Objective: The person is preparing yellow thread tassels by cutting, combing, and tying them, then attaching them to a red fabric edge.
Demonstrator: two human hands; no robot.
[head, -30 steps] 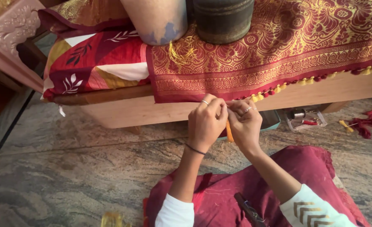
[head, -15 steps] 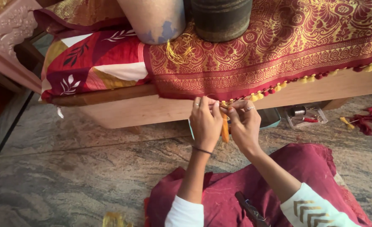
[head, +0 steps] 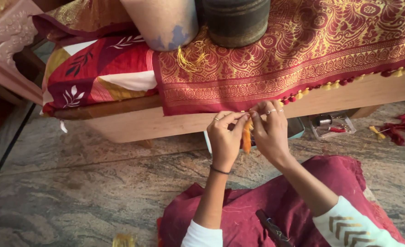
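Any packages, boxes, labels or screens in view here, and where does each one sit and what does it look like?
Clear plastic box: on the stone floor under the wooden bench edge, right of the hands; shallow, rectangular, see-through, holding small spools.
Teal-edged flat thing: on the floor behind the right hand; mostly hidden, so whether it is a screen or a lid is unclear.
No labels or signs show.

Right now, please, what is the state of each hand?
Left hand: closed, fingertips pinching the top of the orange thread tassel.
Right hand: closed, pinching the same tassel at the edge of the red and gold patterned cloth.
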